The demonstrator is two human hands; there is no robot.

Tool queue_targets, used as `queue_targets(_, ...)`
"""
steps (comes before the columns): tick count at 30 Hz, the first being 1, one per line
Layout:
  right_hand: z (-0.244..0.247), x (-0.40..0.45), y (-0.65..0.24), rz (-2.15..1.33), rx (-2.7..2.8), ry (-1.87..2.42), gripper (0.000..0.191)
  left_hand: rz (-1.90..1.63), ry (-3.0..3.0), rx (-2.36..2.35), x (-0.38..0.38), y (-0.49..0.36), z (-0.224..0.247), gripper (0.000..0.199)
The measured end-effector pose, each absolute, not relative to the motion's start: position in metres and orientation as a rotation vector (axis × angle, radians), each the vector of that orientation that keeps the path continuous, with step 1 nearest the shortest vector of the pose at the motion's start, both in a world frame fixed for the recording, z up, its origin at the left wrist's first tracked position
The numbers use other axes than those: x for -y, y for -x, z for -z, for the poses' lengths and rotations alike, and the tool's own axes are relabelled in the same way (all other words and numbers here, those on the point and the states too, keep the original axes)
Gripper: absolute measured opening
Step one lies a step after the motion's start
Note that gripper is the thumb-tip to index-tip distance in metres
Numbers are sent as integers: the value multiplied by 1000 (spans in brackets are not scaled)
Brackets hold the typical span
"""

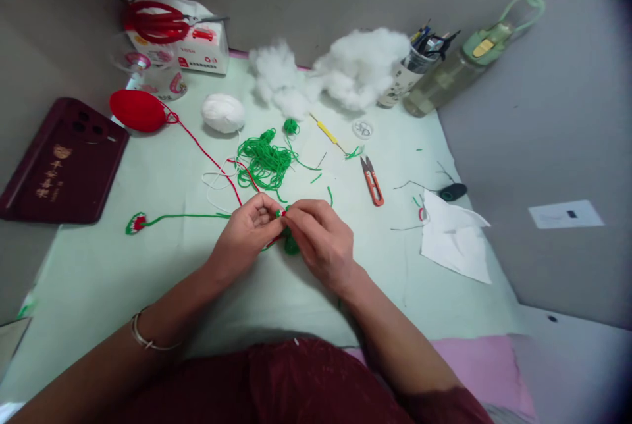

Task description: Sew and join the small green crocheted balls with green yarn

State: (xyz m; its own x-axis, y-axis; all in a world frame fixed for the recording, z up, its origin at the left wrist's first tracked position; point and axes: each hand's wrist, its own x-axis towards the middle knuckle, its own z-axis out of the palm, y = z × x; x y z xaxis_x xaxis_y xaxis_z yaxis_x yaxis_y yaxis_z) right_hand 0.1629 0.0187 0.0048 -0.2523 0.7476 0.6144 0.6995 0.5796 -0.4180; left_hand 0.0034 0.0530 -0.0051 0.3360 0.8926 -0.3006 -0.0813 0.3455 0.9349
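Both my hands meet near the front middle of the table, pinching a small crochet piece point(281, 212) in green, white and red. My left hand point(247, 226) grips its left side between thumb and fingers. From the right, my right hand point(323, 236) closes its fingertips on the same piece, and they hide most of it. Dark green yarn point(291, 243) shows just below the fingers. A red strand and a white strand run from behind my left hand toward the yarn balls. Left of my hands lies another crochet piece point(137, 222) with a long green tail.
Loose green yarn point(266, 159), a white yarn ball point(223, 113) and a red yarn ball point(138, 110) lie behind my hands. A yellow crochet hook point(326, 132), orange thread snips point(372, 182), white stuffing point(363, 67), a tissue point(455, 239) and a green bottle point(459, 72) are further right.
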Motion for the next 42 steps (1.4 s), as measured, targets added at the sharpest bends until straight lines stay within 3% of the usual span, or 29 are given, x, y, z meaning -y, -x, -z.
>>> queue_targets(4, -9, -15, -157, -55, 1982, 1000, 21, -786, -985, -1058, -55, -3, 12, 28)
queue_targets(8, -14, -18, -156, -752, 1565, 1182, 11, -798, -956, -1012, -54, -3, 14, 30)
queue_targets(11, -14, -25, -160, -1284, 1213, 1162, 19, -787, -991, -986, -52, -6, 12, 27)
queue_targets(17, -20, -26, -169, -1512, 1005, 1006, 22, -842, -1061, -1038, -52, -7, 8, 23)
queue_targets(23, -26, -23, -179, -1404, 1100, 1048, 17, -898, -1024, -940, -57, -1, 7, 18)
queue_targets(29, -29, -25, -186, -843, 1472, 1238, 6, -897, -924, -887, -59, 4, 5, 20)
queue_targets(33, -29, -24, -184, -577, 1679, 1252, 14, -884, -874, -896, -59, 3, 2, 22)
queue_targets(42, -24, -19, -185, -567, 1906, 1318, 15, -923, -853, -945, -61, 4, 2, 25)
